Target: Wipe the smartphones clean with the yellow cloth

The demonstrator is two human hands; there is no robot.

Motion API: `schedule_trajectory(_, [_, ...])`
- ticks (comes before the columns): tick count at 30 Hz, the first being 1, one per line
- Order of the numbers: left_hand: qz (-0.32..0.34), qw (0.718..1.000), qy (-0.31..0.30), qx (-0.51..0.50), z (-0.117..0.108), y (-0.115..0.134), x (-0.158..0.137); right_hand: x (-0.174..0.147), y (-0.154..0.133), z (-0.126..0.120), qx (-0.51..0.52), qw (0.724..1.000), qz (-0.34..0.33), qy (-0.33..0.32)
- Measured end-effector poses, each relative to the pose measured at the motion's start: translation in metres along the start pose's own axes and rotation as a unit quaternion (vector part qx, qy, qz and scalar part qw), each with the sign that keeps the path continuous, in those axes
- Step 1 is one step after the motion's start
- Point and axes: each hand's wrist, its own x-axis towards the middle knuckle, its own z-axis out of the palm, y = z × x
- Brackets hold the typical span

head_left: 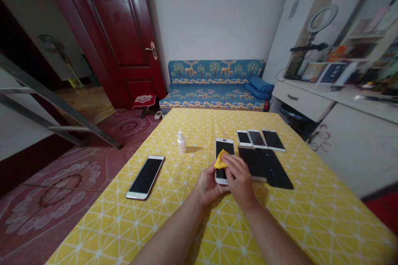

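My left hand [209, 185] grips a white-framed smartphone [224, 145] with a dark screen, holding it by its lower left side just over the table. A folded yellow cloth [220, 160] is pinched under the fingers of my right hand [240, 176] and pressed against the phone's screen. Part of the screen is hidden by the cloth and fingers. Left of my hands, another white smartphone [146, 177] lies face up. A small white bottle [182, 142] stands upright between that phone and the held one.
On the table's right lie several phones, among them a small white phone [244, 138] and a black phone [275, 169]. A yellow patterned tablecloth [217, 236] covers the table. Beyond are a blue sofa [205, 91], a red door [120, 20] and a cluttered white desk [351, 103].
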Motion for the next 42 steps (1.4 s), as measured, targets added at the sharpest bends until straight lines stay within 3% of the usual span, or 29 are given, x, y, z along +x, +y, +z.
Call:
schedule_trajectory(5, [-0.020,0.998,-0.024,0.055,-0.002,-0.002,-0.002,0.004,0.011,-0.003,-0.015,0.999,0.030,0.041])
schedule_trajectory(13, [-0.030,0.993,0.016,0.116,0.002,-0.007,-0.004,0.010,0.024,-0.011,-0.019,0.993,0.071,0.087])
schedule_trajectory(24, [-0.016,0.988,0.019,0.152,0.002,-0.013,-0.007,0.017,0.005,-0.009,0.025,0.999,-0.042,0.020])
schedule_trajectory(31, [-0.021,0.989,-0.034,0.146,-0.002,-0.015,-0.003,0.013,0.024,-0.016,-0.022,0.995,0.040,0.087])
schedule_trajectory(42, [0.023,0.996,0.038,0.073,0.001,-0.005,-0.006,0.010,-0.005,-0.005,0.079,0.995,-0.051,-0.011])
